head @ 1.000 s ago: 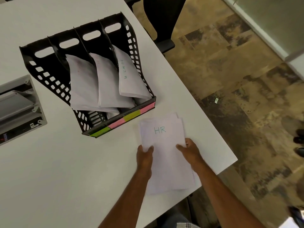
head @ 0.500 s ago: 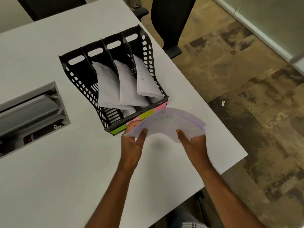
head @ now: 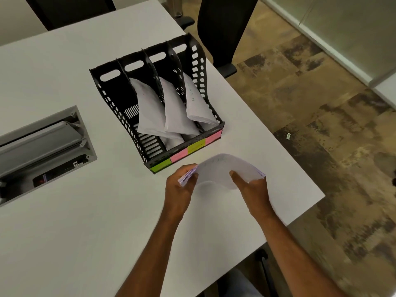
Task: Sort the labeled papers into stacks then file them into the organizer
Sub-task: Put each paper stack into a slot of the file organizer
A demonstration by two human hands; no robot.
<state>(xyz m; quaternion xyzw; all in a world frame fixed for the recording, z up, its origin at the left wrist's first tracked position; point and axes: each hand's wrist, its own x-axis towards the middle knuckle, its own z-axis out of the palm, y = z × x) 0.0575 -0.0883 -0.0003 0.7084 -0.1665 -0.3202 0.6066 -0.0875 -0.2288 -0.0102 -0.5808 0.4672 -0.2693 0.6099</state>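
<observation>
Paper fills both my hands: a white stack of loose sheets [head: 222, 171], bowed upward into an arch, held above the white tabletop [head: 64, 221] just in front of the black perforated plastic organizer [head: 199, 61]. My left hand [head: 179, 188] grips the stack's left edge, its fingers [head: 188, 168] curled round under the sheets with the thumb lying on top. My right hand [head: 252, 190] clamps the right edge the same way, thumb pressed on the upper face. Faint writing shows on the top sheet, too blurred for me to read. The organizer has four slots; the leftmost shows its bare slatted floor, and the other three each hold a slumped white bundle of filed papers [head: 150, 108]. Along its front lip runs a row of green, pink and yellow sticky labels [head: 196, 146]. Off to my left a grey cable hatch [head: 42, 142] sits sunk into the tabletop, and a black office chair [head: 222, 28] stands beyond the far edge.
</observation>
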